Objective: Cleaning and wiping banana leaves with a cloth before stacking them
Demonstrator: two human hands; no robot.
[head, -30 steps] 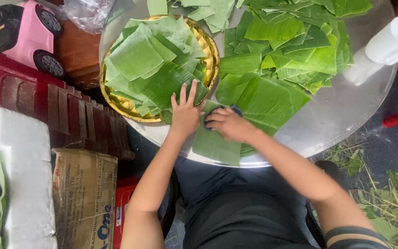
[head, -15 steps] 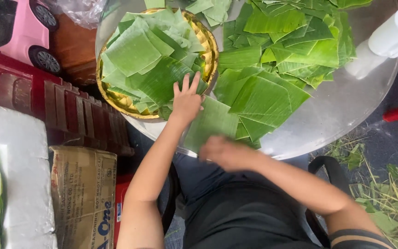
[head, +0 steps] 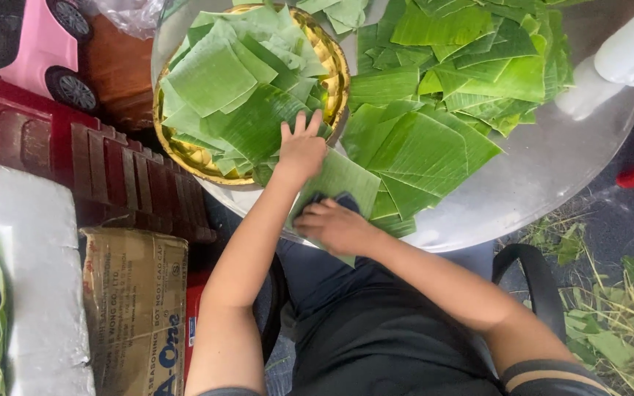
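1. Wiping is the step you're on, going by how things lie: one cut banana leaf piece (head: 346,178) is flat on the near edge of the round metal table (head: 552,176), right in front of you.
2. Your left hand (head: 301,149) is open, fingers spread and pressed flat on the far end of that piece, just beside the rim of the golden tray (head: 334,70), which is heaped with more leaf squares.
3. Your right hand (head: 337,226) is curled shut over a dark cloth (head: 326,199), and the cloth sits on the near half of the leaf.
4. The leaf's long axis runs from the table toward your lap, leaning a bit to your left. The far end points at the tray and the near corner hangs off the table rim.
5. I'd say any stroke from here needs that left palm pinning hard, or the overhanging end could slide off. Going along the length seems safer than across, since these tear easily.
6. The loose leaf pile (head: 442,139) on your right touches the piece's edge, so watch you don't drag it.
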